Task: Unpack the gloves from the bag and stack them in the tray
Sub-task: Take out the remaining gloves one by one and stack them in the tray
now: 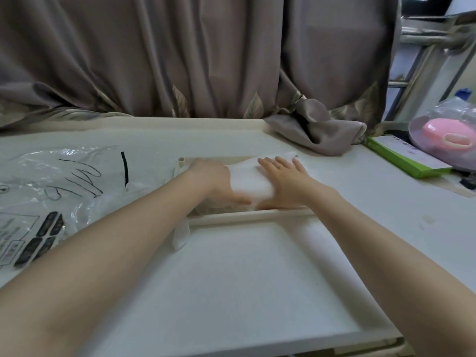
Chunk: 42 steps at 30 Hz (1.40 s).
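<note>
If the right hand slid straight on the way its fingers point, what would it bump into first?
Probably the tray's far rim, just past the fingertips of the right hand, which lies flat on the gloves. Beyond it, bare table, then the curtain.

Bare forearms; ring (281, 166) on the right hand (286, 181).

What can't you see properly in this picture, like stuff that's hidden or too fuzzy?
- Gloves: head view, a blurry white pile; the left hand and right hand cover its sides, so no counting.
- Tray: only its rims show; gloves and hands hide the inside.
- Bag: cut off by the left edge; its small print is unreadable.
- Pink thing: veiled by plastic wrap.
</note>
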Tool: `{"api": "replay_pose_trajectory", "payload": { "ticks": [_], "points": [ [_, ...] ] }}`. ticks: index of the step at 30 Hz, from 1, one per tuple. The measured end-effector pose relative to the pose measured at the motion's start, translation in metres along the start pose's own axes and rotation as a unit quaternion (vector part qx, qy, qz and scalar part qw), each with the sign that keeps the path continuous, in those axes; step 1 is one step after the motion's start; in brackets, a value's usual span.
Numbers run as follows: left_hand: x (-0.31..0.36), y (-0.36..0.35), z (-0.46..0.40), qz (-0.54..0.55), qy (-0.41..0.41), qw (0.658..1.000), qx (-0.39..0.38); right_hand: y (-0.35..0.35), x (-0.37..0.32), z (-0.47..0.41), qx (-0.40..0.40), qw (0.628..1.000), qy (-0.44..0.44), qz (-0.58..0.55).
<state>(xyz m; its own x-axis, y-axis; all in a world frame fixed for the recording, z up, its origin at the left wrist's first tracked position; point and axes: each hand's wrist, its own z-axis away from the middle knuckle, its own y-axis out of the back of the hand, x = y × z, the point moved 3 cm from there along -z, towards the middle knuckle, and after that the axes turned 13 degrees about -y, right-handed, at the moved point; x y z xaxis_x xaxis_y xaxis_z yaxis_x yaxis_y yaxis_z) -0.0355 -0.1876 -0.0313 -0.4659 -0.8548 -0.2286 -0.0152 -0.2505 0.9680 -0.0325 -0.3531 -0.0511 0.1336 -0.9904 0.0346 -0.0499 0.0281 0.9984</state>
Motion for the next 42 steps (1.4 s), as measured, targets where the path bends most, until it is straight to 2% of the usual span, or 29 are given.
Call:
{"api": "replay_pose_trajectory", "payload": {
  "ticks": [2,4,6,8,11,13,15,17,19,22,25,29,32,38,40,42],
  "points": [
    [-0.009,-0.01,0.004,0.01,0.044,0.999,0.002,-0.001,0.017,0.0,-0.014,0.999,-0.037,-0.015],
    [-0.016,-0.017,0.007,0.046,0.051,0.997,0.023,0.0,0.03,0.005,-0.054,0.995,-0.066,-0.054],
    [-0.02,-0.021,0.011,0.134,0.045,0.99,0.02,0.001,0.039,0.009,-0.087,0.99,-0.079,-0.081],
    [-0.023,-0.02,0.017,0.232,0.022,0.972,0.029,0.002,0.04,0.012,-0.084,0.99,-0.083,-0.08],
    [-0.037,-0.006,0.033,0.276,-0.004,0.952,0.133,0.015,0.024,0.016,0.0,0.984,-0.063,-0.164],
    [-0.049,0.003,0.054,0.303,-0.02,0.925,0.228,0.033,-0.002,0.027,0.069,0.972,0.0,-0.225],
    [-0.059,0.003,0.075,0.319,-0.035,0.909,0.266,0.048,-0.036,0.041,0.117,0.956,0.072,-0.258],
    [-0.065,-0.008,0.093,0.308,-0.033,0.918,0.247,0.05,-0.076,0.054,0.124,0.946,0.126,-0.271],
    [-0.071,-0.025,0.106,0.308,-0.022,0.927,0.215,0.044,-0.114,0.063,0.102,0.954,0.143,-0.244],
    [-0.076,-0.044,0.121,0.355,0.004,0.916,0.188,0.027,-0.15,0.067,0.086,0.984,0.113,-0.111],
    [-0.085,-0.057,0.134,0.359,0.02,0.915,0.182,0.017,-0.173,0.068,0.098,0.99,0.091,-0.033],
    [-0.089,-0.066,0.135,0.327,0.021,0.928,0.177,0.015,-0.172,0.065,0.026,0.994,0.039,-0.103],
    [-0.091,-0.065,0.138,0.313,0.034,0.934,0.167,0.019,-0.165,0.063,-0.004,0.988,0.049,-0.147],
    [-0.087,-0.057,0.147,0.297,0.036,0.945,0.129,0.046,-0.144,0.063,0.016,0.934,0.038,-0.355],
    [-0.089,-0.054,0.148,0.297,0.041,0.945,0.128,0.054,-0.144,0.065,0.024,0.895,0.034,-0.444],
    [-0.093,-0.054,0.15,0.299,0.049,0.943,0.136,0.062,-0.141,0.066,0.041,0.831,0.018,-0.555]
  ]
}}
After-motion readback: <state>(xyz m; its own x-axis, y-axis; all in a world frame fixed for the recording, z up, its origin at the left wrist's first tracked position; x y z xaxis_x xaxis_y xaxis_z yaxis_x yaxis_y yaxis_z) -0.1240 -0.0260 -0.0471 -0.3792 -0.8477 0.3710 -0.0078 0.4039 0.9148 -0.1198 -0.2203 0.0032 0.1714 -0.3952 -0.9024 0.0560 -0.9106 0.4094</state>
